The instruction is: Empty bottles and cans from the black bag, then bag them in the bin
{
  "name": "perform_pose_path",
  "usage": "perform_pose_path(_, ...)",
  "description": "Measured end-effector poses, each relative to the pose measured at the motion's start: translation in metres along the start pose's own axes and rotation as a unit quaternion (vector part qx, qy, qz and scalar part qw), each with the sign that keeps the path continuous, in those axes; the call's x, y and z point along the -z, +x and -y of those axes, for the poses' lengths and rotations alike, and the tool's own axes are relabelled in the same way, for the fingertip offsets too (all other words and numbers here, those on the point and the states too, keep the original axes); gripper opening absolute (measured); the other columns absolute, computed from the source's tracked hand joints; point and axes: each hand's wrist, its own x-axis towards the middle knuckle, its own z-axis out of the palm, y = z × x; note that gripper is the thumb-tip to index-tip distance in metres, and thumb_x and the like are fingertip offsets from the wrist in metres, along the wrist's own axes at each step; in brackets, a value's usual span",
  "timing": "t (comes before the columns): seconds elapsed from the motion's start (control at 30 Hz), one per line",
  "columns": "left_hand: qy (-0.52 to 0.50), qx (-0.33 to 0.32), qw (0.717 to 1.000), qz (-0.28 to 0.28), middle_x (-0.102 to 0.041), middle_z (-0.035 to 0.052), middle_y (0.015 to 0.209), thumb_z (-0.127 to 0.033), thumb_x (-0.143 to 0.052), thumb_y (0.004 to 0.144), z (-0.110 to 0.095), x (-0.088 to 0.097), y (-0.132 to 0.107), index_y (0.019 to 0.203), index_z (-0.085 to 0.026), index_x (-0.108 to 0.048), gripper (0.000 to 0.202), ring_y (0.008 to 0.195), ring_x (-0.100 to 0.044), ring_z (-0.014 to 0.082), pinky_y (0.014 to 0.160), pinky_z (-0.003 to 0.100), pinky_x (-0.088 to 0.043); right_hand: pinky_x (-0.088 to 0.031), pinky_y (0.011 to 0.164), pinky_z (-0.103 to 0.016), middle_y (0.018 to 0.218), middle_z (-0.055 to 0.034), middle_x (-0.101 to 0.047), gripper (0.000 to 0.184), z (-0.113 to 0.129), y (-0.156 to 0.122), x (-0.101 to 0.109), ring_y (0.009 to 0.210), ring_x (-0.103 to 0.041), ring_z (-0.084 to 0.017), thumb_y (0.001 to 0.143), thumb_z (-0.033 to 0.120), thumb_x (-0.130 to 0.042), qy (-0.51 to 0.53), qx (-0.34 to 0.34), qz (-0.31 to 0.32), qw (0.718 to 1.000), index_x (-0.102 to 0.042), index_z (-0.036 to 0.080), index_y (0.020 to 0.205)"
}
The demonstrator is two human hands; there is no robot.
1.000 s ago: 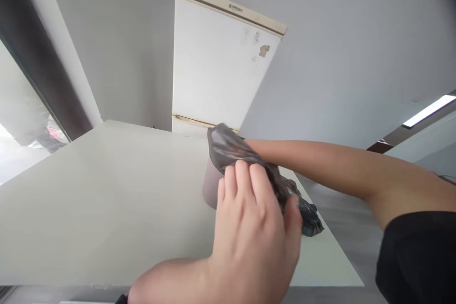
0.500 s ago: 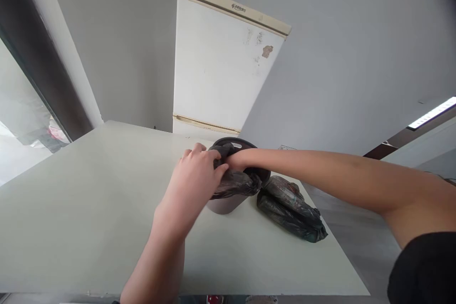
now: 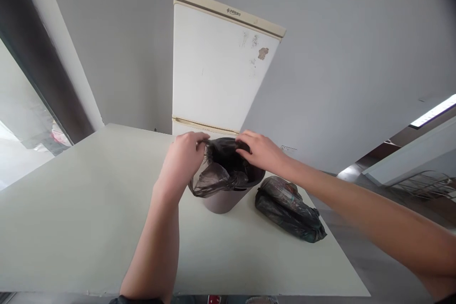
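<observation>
A thin black garbage bag hangs partly inside a greyish trash can, its mouth spread and some of it draped over the front left rim. My left hand pinches the bag's edge at the left of the opening. At the back right of the rim, my right hand grips the bag's edge between thumb and fingers. The can stands upright on the pale table, and its inside is dark. Just right of it lies a bundle of folded black garbage bags, touched by neither hand.
The pale table stretches far to the left, with its right edge close past the bundle. Behind it stands a white fridge against a grey wall. A wire rack is at the far right.
My right hand has come up out of the can to its back rim. My left hand has shifted slightly left and up, and the bag's mouth is now spread wider.
</observation>
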Motion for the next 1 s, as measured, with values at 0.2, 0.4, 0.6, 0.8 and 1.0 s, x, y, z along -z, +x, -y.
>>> perform_pose_path(0.2, -0.079, -0.041, 0.992, -0.088, -0.069, 0.0006, 0.092, -0.019, -0.053, 0.098, -0.009, -0.015, 0.011, 0.112, -0.026, -0.063, 0.019, 0.065, -0.059, 0.0168, 0.067, 0.03, -0.046, -0.048, 0.079, -0.032, 0.099, -0.0031, -0.075, 0.027, 0.019, 0.028, -0.021, 0.087, -0.066, -0.02, 0.09, 0.046, -0.075, 0.236, -0.022, -0.046, 0.97, -0.07, 0.023, 0.102)
perform_pose_path(0.4, -0.042, -0.089, 0.989, -0.107, -0.059, 0.0054, 0.107, -0.006, -0.042, 0.097, -0.002, -0.031, 0.019, 0.113, -0.024, -0.059, 0.03, 0.073, -0.055, 0.0172, 0.073, 0.029, -0.046, -0.049, 0.072, -0.029, 0.08, -0.0007, -0.064, 0.022, -0.012, 0.067, -0.02, 0.074, -0.061, -0.017, 0.095, 0.04, -0.059, 0.516, -0.174, -0.122, 0.83, -0.051, 0.024, 0.082)
perform_pose_path(0.6, -0.031, -0.119, 0.991, -0.06, -0.058, 0.0068, 0.117, -0.001, -0.039, 0.096, 0.012, -0.038, 0.027, 0.09, -0.021, -0.072, 0.038, 0.071, -0.055, 0.0149, 0.073, 0.03, -0.049, -0.039, 0.061, -0.026, 0.072, 0.0023, -0.051, 0.034, -0.034, 0.083, -0.01, 0.066, -0.046, -0.014, 0.089, 0.054, -0.066, 0.528, -0.202, -0.126, 0.815, -0.052, 0.023, 0.083)
perform_pose_path(0.8, 0.032, -0.081, 0.995, -0.043, -0.06, 0.0114, 0.123, -0.002, -0.041, 0.098, 0.023, -0.048, 0.036, 0.117, -0.019, -0.078, 0.045, 0.09, -0.067, 0.0221, 0.086, 0.034, -0.054, -0.044, 0.076, -0.028, 0.09, -0.0039, -0.072, 0.035, -0.056, 0.09, -0.001, 0.083, -0.059, -0.016, 0.074, 0.044, -0.087, 0.334, -0.049, 0.041, 0.941, -0.073, 0.017, 0.093)
perform_pose_path(1.0, 0.064, -0.021, 0.997, 0.031, -0.06, 0.0172, 0.128, -0.001, -0.041, 0.096, 0.039, -0.056, 0.042, 0.119, -0.013, -0.076, 0.044, 0.099, -0.068, 0.0246, 0.088, 0.033, -0.054, -0.046, 0.069, -0.029, 0.075, -0.0027, -0.069, 0.015, -0.077, 0.109, -0.027, 0.069, -0.057, -0.014, 0.081, 0.027, -0.082, 0.322, -0.245, 0.077, 0.912, -0.072, 0.017, 0.081)
